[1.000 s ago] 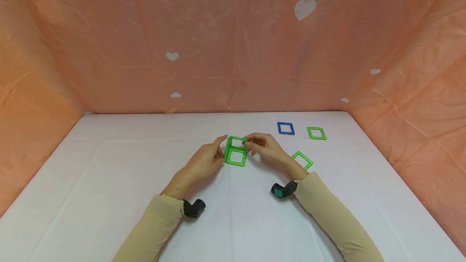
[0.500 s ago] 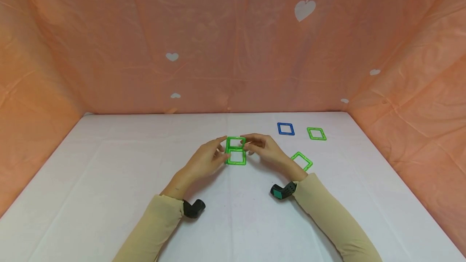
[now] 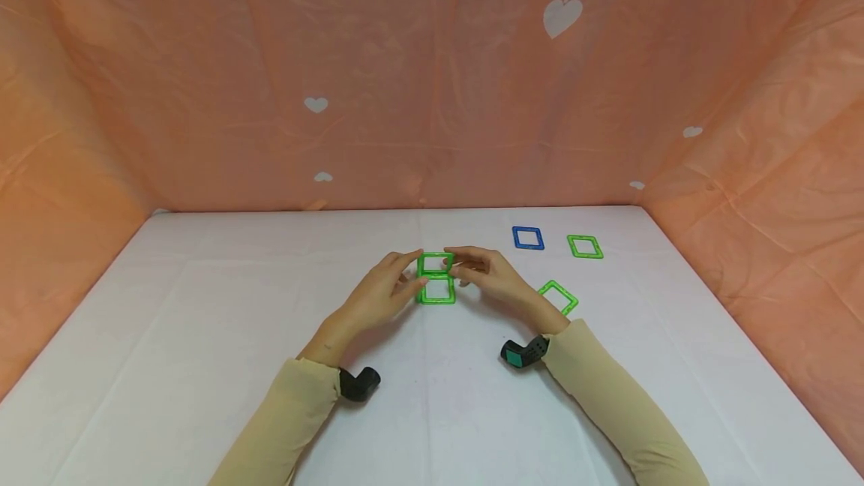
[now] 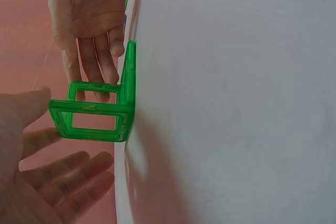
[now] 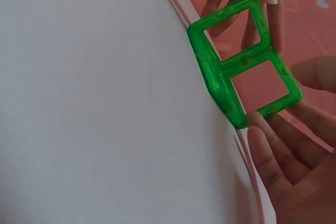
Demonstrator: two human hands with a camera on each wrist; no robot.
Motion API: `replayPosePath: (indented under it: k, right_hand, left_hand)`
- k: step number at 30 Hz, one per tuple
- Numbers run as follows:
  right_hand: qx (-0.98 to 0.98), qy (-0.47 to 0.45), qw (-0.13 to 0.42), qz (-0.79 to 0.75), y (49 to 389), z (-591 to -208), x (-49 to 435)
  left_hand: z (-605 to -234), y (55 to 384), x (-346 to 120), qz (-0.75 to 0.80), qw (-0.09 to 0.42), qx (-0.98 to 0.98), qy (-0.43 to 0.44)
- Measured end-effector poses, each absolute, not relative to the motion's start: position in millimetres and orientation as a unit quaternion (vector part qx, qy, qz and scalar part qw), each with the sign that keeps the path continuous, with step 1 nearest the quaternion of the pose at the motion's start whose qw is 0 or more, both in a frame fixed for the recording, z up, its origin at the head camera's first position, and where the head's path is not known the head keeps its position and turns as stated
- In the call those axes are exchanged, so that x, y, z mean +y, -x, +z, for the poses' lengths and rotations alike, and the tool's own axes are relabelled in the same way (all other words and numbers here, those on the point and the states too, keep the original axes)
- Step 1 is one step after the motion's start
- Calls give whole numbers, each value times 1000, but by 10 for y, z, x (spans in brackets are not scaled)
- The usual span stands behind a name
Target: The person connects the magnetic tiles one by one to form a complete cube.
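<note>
Green see-through square magnetic tiles are joined at the edges. One tile point(image 3: 439, 301) lies flat on the table; a second tile point(image 3: 437, 254) stands upright along its far side. A third tile point(image 4: 92, 107) stands on the left side, and the two upright tiles meet at a corner point(image 5: 272, 50). My left hand point(image 3: 374, 298) holds the left upright tile between thumb and forefinger, its other fingers spread loosely below. From the right, my right hand point(image 3: 493, 274) pinches the far upright tile at its right edge, thumb in front and forefinger behind.
Right of my right hand lie a blue square tile point(image 3: 529, 247) and a green square tile point(image 3: 585, 256). Another green tile point(image 3: 567, 295) lies partly behind my right wrist. Orange cloth point(image 3: 432, 133) with white hearts hangs around the white table point(image 3: 202, 336).
The joined tiles have turned slightly, so the flat tile's front edge now runs squarer to me. My left thumb has moved up and right onto the tiles; the right hand has shifted slightly left.
</note>
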State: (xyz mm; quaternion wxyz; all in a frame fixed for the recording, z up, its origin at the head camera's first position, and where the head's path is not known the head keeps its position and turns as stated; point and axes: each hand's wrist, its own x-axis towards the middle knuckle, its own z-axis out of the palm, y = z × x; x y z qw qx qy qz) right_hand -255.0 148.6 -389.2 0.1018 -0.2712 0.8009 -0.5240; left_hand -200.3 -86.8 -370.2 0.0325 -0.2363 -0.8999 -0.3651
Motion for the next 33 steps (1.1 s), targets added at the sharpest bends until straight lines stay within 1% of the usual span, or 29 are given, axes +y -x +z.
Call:
replayPosePath:
  k: [4,9,17,21,25,33]
  right_hand:
    - [808,265,100,-517,2564,-3888,1504]
    - [810,254,80,-523,2609,-3898,1554]
    - [814,194,46,-545,2675,-3890,1651]
    - [820,181,39,-542,2702,-3888,1711]
    - [830,163,36,-533,2719,-3872,1770]
    - [848,124,10,-515,2809,-3832,1909]
  left_hand:
    - [-3713,2016,-873,-366,31,-900,234]
    - [-3728,2028,-871,-375,24,-899,223]
    - [-3764,2014,-860,-397,44,-887,233]
    - [-3781,2009,-854,-402,48,-883,235]
    - [-3774,2006,-850,-401,42,-885,235]
    - [-3772,2022,-856,-425,18,-873,238]
